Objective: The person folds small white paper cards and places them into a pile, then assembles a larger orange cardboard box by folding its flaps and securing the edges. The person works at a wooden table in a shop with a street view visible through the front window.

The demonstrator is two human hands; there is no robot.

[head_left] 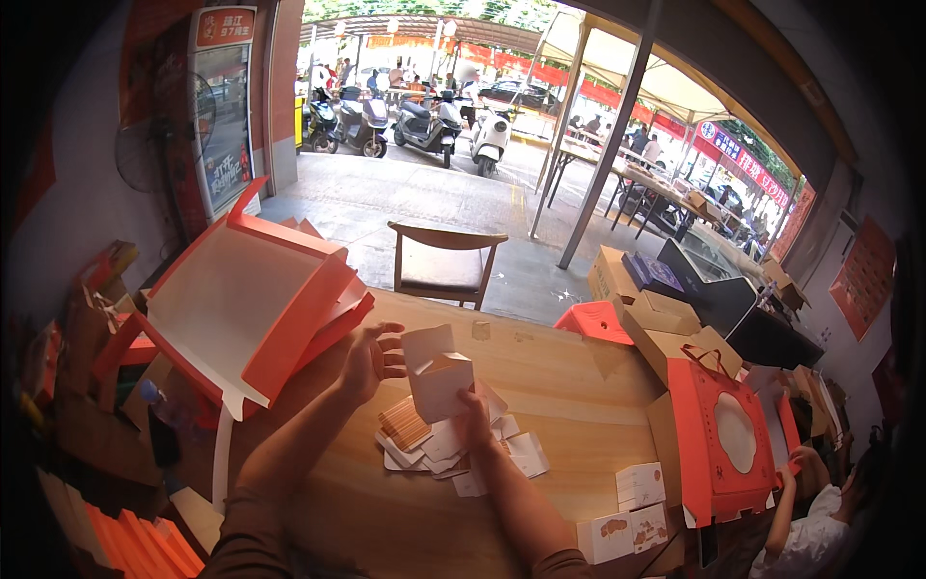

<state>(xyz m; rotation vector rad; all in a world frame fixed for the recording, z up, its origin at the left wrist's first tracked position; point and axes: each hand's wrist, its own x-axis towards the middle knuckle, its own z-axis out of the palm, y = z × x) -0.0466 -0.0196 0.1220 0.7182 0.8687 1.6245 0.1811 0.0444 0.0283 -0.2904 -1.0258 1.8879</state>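
Note:
In my right hand [473,417] is a small white paper box [439,388], held upright by its lower right side with its top flap standing up. My left hand [370,363] is just left of the box, fingers apart and apparently empty. Beneath my hands lies a loose heap of flat white cartons [446,446], some with brown-orange edges stacked together. Several folded white boxes [640,485] with brown prints stand at the table's near right.
Open red gift boxes [236,299] pile up at the left of the wooden table [555,386]. At the right, another person's hand [797,463] touches a red handled box [721,439]. Beyond the table are a wooden chair [446,265] and a red stool [593,321].

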